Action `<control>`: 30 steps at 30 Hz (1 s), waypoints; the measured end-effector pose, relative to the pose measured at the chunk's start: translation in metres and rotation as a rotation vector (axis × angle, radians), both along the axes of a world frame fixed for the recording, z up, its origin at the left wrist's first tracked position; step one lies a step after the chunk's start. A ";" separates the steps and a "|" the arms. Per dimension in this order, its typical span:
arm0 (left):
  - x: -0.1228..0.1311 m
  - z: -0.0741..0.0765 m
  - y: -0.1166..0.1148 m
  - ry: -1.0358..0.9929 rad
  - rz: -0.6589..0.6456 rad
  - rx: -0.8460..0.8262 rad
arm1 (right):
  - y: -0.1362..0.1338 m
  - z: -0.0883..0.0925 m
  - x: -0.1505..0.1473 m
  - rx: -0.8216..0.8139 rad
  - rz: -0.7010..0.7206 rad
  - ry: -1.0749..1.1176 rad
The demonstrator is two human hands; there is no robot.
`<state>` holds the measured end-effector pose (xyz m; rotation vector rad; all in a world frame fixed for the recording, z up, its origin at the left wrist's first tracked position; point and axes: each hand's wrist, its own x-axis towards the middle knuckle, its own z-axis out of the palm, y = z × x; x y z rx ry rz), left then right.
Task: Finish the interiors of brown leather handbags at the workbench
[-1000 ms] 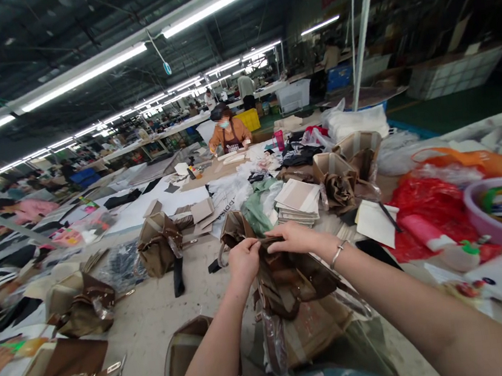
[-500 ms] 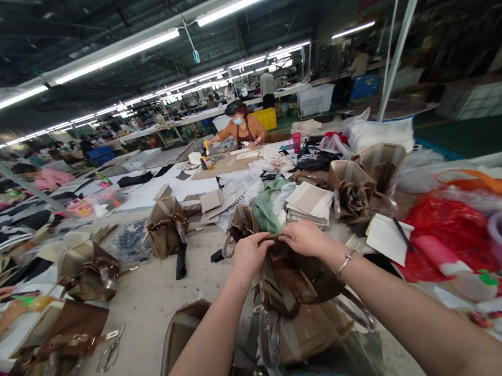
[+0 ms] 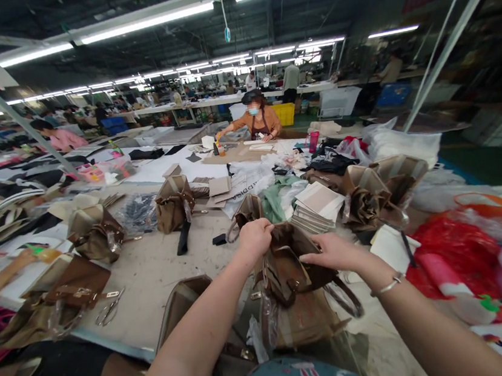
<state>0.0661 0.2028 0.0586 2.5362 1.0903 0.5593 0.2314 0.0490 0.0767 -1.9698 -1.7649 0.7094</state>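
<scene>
Brown bag appears assembled with handle fitted, mouth open; what remains cannot be judged. It sits at the near side of the bench, soft and creased. Left hand pinches its upper edge; right hand, fingers parted, is at the opposite edge, no firm hold evident.

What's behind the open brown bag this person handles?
A second brown bag, crumpled green cloth and a stack of flat beige sheets. The open bag and left hand cover whatever lies right behind.
</scene>
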 end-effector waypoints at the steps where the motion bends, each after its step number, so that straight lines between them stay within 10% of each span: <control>1: -0.001 0.000 0.001 -0.007 0.005 -0.005 | -0.008 -0.002 -0.002 -0.014 -0.013 0.025; 9: -0.002 0.003 -0.004 0.003 0.044 -0.037 | -0.038 -0.021 -0.006 -0.010 -0.237 -0.117; 30: 0.016 0.013 -0.001 0.066 -0.280 0.022 | -0.051 0.018 -0.034 0.084 -0.316 -0.266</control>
